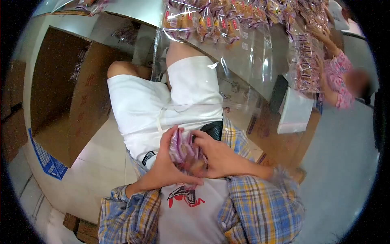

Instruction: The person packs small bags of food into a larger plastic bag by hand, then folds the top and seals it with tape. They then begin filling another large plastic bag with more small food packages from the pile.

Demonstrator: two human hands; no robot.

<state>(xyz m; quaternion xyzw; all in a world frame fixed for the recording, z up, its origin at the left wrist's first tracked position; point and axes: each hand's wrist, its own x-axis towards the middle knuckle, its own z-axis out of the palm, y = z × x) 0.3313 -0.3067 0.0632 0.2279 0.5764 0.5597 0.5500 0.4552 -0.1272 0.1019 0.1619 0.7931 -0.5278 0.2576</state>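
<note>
Close to my body, above my lap, both hands hold a small bunch of clear and purple wrapped snack packets. My left hand curls round the packets from the left, its thumb and fingers on either side of them. From the right, my right hand grips the same packets, its fingers partly hidden behind the wrapping. Many similar packets lie in rows on the plastic-covered table ahead, out of reach of both hands as they are now.
An open cardboard box stands at the left. On the right, a white stack of bags rests above another carton. Another person in a pink patterned sleeve reaches toward a row of packets at the upper right.
</note>
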